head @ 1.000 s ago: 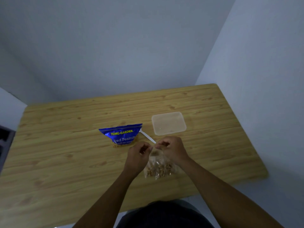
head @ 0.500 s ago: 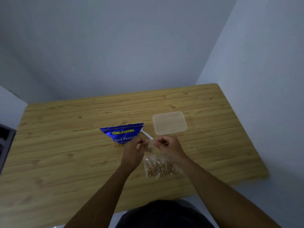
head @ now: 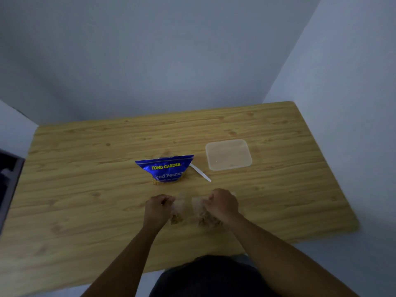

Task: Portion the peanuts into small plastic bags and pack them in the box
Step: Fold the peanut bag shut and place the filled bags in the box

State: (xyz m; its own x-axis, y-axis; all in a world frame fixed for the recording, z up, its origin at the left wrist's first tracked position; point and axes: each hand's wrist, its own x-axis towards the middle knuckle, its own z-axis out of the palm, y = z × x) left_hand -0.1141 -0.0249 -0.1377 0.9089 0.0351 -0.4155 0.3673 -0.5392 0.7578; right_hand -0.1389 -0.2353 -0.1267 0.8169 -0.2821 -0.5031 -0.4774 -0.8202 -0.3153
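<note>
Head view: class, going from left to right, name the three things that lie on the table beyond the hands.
Blue peanut packet → white plastic handle → clear plastic box.

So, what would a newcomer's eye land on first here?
The blue peanut packet in the middle of the table, a white utensil poking out at its right and a translucent box further right. Nearer, the left hand and right hand each grip bagged peanuts; blur hides whether that is one bag.
</note>
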